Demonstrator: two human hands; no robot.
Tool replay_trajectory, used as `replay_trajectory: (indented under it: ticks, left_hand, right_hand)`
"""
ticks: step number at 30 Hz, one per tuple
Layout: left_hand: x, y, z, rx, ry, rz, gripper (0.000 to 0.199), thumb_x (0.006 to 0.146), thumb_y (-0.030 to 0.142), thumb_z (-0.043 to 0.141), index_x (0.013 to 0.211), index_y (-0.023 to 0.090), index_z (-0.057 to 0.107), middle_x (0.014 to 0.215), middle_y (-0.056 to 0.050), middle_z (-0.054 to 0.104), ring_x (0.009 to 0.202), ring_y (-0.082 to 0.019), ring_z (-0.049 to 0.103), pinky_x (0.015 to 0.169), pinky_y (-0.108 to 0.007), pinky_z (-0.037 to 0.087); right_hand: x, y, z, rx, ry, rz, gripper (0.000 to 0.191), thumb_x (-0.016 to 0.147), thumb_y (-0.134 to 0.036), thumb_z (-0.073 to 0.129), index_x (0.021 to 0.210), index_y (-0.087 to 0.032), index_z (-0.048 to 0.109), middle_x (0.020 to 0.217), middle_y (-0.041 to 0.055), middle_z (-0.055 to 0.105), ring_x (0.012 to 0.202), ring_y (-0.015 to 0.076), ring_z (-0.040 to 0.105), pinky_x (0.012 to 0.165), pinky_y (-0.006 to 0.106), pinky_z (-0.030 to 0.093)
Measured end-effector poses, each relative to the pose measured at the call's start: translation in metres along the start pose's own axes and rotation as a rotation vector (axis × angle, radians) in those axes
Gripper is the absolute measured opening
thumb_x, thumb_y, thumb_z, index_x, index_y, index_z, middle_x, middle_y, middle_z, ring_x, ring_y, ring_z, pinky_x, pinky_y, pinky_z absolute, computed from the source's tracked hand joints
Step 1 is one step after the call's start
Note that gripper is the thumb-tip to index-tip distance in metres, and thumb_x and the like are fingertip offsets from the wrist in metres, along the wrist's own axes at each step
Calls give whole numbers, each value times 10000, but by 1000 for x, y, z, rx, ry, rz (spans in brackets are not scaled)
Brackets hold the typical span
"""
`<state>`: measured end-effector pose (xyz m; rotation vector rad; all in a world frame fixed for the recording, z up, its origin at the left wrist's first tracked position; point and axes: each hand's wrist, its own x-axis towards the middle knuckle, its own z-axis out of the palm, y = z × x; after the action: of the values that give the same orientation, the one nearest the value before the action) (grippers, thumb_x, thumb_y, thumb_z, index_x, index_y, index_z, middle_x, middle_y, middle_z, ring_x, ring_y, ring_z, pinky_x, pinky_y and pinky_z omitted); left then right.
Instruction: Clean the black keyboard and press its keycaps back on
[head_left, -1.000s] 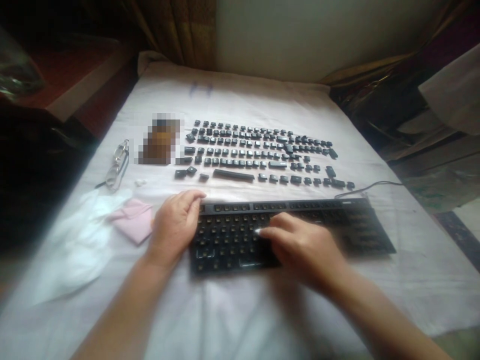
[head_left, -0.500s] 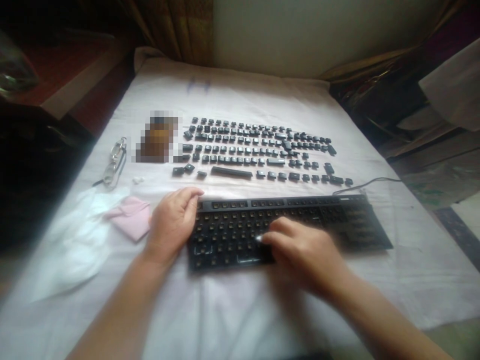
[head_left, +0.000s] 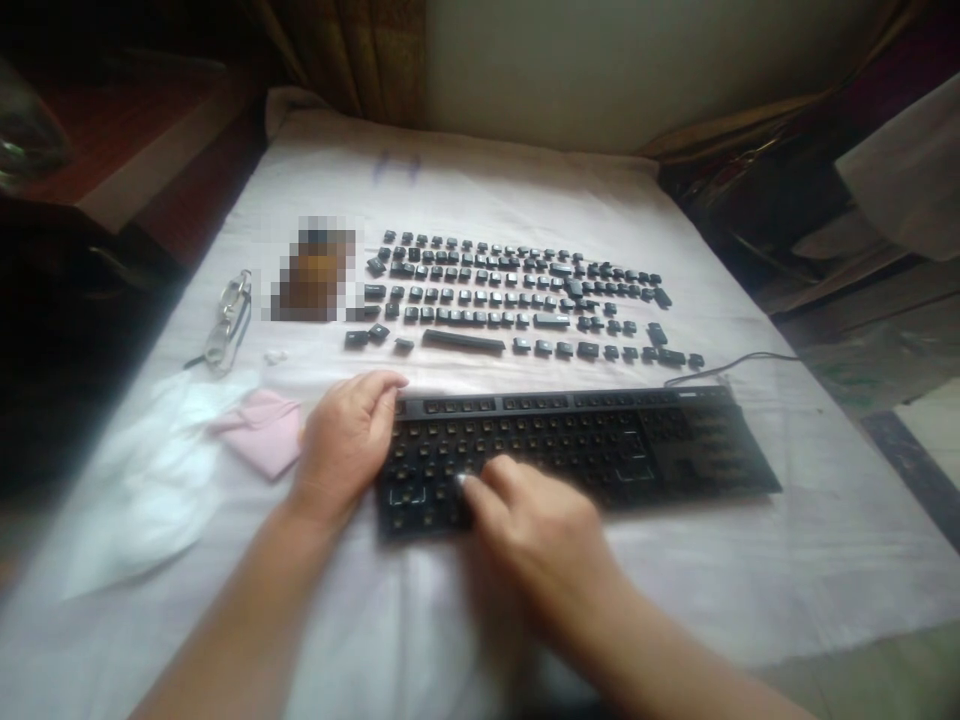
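A black keyboard (head_left: 592, 480) with its keycaps off lies on the cloth, small key posts showing across its face. My left hand (head_left: 349, 430) grips its left end, thumb along the top edge and the other fingers partly hidden. Over the lower left key rows, my right hand (head_left: 536, 515) is closed in a pinch. At its fingertips shows a small white wad (head_left: 460, 481), perhaps cotton, pressed to the key bed. Behind the keyboard, loose black keycaps (head_left: 465, 298) are spread in rows, with the long space bar (head_left: 463, 342) in the front row.
Left of my left hand lie a folded pink cloth (head_left: 264, 432) and a crumpled white cloth (head_left: 150, 480). Beyond them are eyeglasses (head_left: 229, 320), small white bits (head_left: 276, 357) and a pixelated item (head_left: 315, 275). A cable (head_left: 731, 362) runs off right from the keyboard's back.
My right hand has moved left across the keyboard, carrying the white wad from the middle keys toward the lower left ones. My left hand stays on the keyboard's left end.
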<state>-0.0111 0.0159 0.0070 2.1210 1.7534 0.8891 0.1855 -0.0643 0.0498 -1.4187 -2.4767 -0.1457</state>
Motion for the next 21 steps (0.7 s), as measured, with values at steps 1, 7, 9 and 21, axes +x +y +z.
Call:
replay_trajectory:
  ticks: [1,7,9,21]
  left_hand:
    - [0,0,0,0,1,1,293,927,280,430,994,209,707,985,-51,763,955,-233,697,898,-337,523]
    - [0,1,0,-4,-3,3,281,927,274,434,992,208,700,982,-52,761,953,-234,696,901,-343,524]
    - [0,2,0,-6,-5,2,278,927,270,434,988,208,698,980,-53,761,957,-231,695,904,-339,524]
    - [0,3,1,-14,-11,-21,277,921,263,430,980,221,697,997,-52,762,968,-232,691,909,-352,523]
  right_hand:
    - [-2,-1,0,-13,18,-2,143,798,-60,655,784,-189,715,700,17,650,571,147,514,530,281,304]
    - [-7,-2,-1,-24,49,-20,172,848,-65,609,769,-188,703,695,21,643,571,155,506,535,285,312]
    - [-8,-2,-2,-6,26,-24,189,847,-68,608,729,-196,683,686,18,635,575,154,505,539,282,315]
    - [-12,7,-3,78,16,-41,197,834,-62,578,824,-203,716,722,20,665,578,143,531,544,266,343]
